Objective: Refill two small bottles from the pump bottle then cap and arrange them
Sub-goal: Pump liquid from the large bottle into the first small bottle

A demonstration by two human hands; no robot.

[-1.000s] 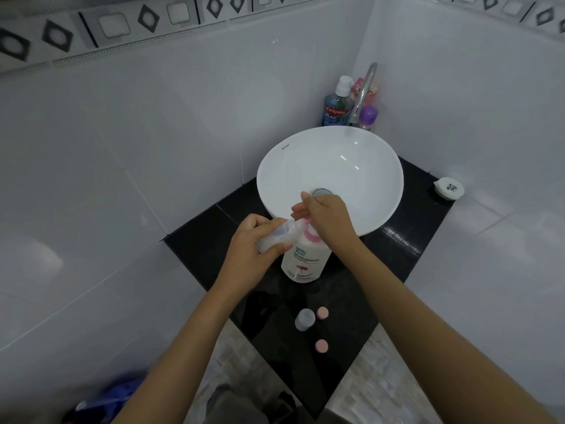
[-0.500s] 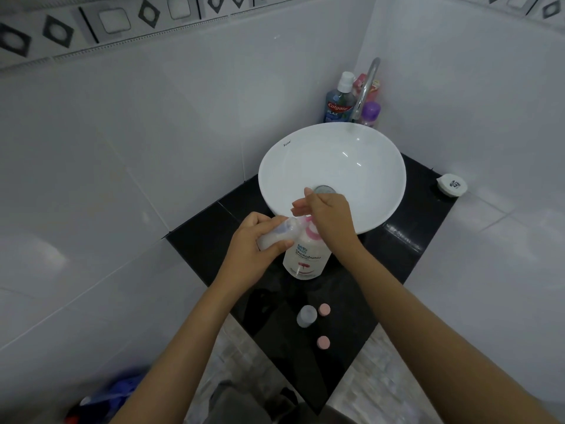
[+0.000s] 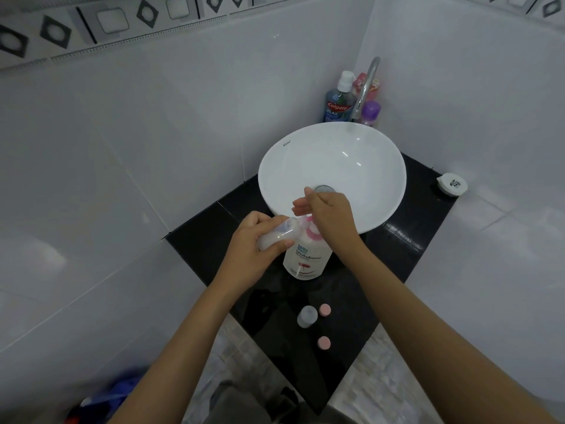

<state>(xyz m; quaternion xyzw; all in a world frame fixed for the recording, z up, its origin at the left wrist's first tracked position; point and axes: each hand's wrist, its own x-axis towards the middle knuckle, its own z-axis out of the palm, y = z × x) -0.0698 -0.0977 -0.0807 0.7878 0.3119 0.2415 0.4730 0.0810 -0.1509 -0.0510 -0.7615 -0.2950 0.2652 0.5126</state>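
Holding the first small bottle [image 3: 275,235] tilted on its side at centre frame, we curl our left hand [image 3: 253,249] round it, the grip pinching its body, its mouth turned towards the head of the pump bottle [image 3: 307,258]. That bottle stands on the black bench [image 3: 406,228], just in front of the white basin [image 3: 336,166]. Our right hand [image 3: 331,217] rests on the pump head, grip spread, fingers loose and pointing left. Lower in the frame the second small bottle [image 3: 306,316] stands upright, a pink cap [image 3: 325,310] just beside it and a second pink cap [image 3: 323,343] nearer the bottom edge

White basin [image 3: 305,166]; mouthwash bottle [image 3: 338,107] behind
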